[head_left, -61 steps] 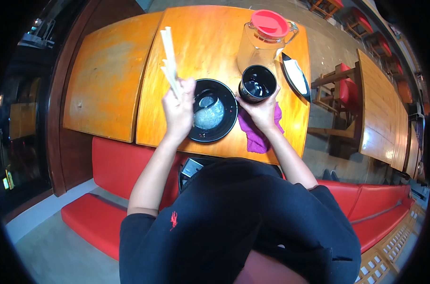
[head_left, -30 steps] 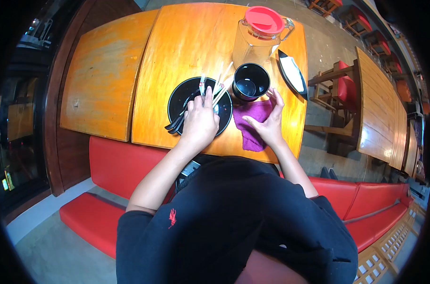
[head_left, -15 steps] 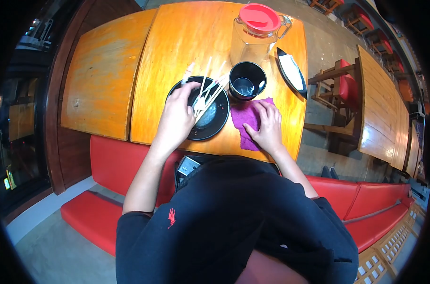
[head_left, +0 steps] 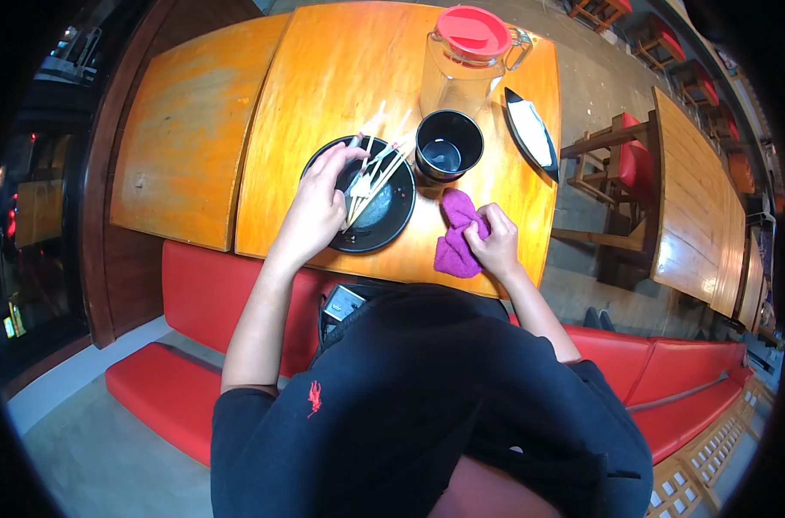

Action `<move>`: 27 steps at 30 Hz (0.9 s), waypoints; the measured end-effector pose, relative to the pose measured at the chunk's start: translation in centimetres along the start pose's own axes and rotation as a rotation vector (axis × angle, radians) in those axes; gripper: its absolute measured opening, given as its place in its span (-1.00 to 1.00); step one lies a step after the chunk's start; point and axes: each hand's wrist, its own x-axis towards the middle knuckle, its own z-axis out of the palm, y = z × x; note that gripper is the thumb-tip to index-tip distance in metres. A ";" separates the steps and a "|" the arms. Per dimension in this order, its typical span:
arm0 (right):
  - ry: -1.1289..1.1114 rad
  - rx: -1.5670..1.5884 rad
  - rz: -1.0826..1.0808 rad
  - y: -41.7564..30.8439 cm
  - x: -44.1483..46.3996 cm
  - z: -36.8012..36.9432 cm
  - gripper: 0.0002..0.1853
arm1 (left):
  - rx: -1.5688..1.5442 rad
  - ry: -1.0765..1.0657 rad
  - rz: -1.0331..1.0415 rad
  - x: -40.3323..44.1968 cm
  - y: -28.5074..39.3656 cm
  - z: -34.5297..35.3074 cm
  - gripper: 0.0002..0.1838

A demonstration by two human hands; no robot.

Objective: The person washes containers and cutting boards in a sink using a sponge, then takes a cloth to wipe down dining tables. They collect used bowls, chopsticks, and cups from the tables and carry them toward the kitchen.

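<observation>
My left hand (head_left: 313, 216) is over the left side of a black bowl (head_left: 390, 226), thumb and fingers apart, with nothing visible held between them. Several light chopsticks (head_left: 371, 192) and some crumpled white wrapper lie in the bowl, leaning to its upper right rim; my hand hides its left part. My right hand (head_left: 497, 245) is closed on a bunched purple cloth (head_left: 458, 252) on the wooden table (head_left: 323, 69). A black cup (head_left: 448, 147) stands upright between the bowl and the pitcher, above the cloth.
Behind the cup stands a clear pitcher (head_left: 472, 39) with a red lid. A boat-shaped dark dish (head_left: 530, 134) with something white on it is near the table's right edge. Another wooden table section (head_left: 194, 129) adjoins at the left, and red benches (head_left: 202, 293) run along the near side.
The chopsticks went from my left hand into the bowl, and that hand moved to the bowl's left side. My right hand let go of the cup, moved down and took hold of the cloth, bunching it.
</observation>
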 end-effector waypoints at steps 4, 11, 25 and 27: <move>0.070 0.093 0.011 -1.5 0.2 -1.0 -0.88 | -0.133 0.110 -0.183 0.0 0.7 0.7 -0.39; 0.137 0.330 -0.046 -6.8 2.3 -4.4 -0.87 | -0.056 0.393 0.047 -0.5 2.3 -0.1 -0.66; 0.264 0.565 -0.363 -24.8 12.4 2.4 -0.64 | -0.892 0.159 0.173 -3.3 2.4 -8.1 -0.76; 0.217 0.507 -0.412 -27.7 13.3 5.3 -0.66 | -0.774 0.280 0.221 -3.7 -0.4 -11.6 -0.84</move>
